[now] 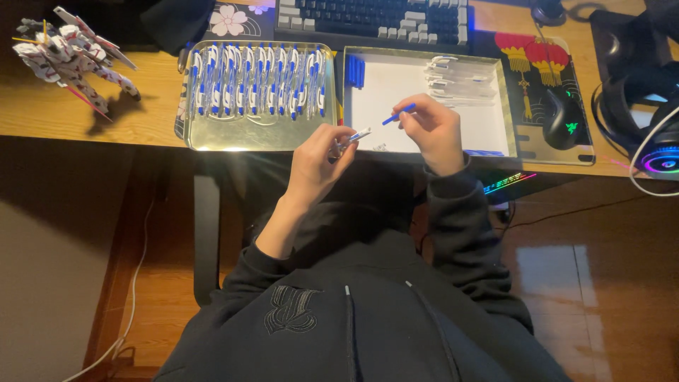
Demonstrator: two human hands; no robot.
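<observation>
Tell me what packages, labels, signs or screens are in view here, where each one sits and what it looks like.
No screens or signs show.
Gold metal tray: left on desk, rectangular, filled with rows of clear blue-trimmed pens.
White-lined tray: beside it, holding clear pen barrels and blue parts.
Dark mouse mat: right, red lantern print.
Left hand holds a clear pen barrel; right hand a blue refill.

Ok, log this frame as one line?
left hand: holds clear pen barrel | right hand: holds blue pen part | left tray: row of pens | right tray: loose parts
</observation>
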